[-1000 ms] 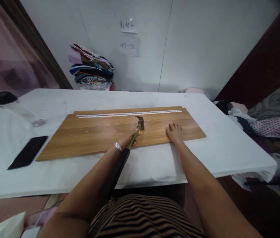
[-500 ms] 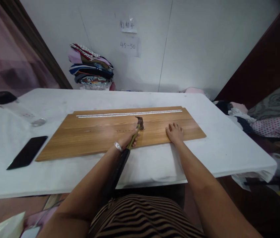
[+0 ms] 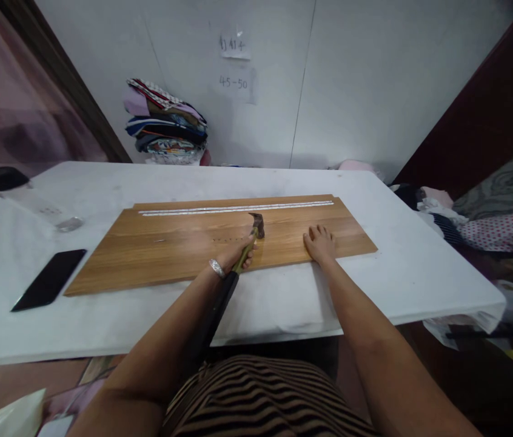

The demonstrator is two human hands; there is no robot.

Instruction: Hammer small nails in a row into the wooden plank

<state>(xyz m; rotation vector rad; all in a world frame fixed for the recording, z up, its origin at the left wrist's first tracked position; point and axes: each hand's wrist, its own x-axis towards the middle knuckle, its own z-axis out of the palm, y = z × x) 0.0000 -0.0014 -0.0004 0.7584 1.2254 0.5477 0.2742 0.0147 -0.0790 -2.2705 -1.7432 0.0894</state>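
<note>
A long wooden board (image 3: 170,255) lies across the white table (image 3: 375,279), with a pale metal strip (image 3: 238,209) along its far edge. My left hand (image 3: 234,257) is closed around the neck of a hammer (image 3: 251,235), close to the head, which rests on the board. The hammer's dark handle runs back under my forearm. A short row of small dark marks (image 3: 225,240) sits on the board just left of the hammer head. My right hand (image 3: 319,243) lies flat on the board's near right part, fingers spread, holding nothing.
A black phone (image 3: 49,279) lies on the table left of the board. A clear jar with a black lid (image 3: 20,194) lies on its side at the far left. Folded fabrics (image 3: 165,124) are stacked against the wall. More cloth (image 3: 502,230) piles up at the right.
</note>
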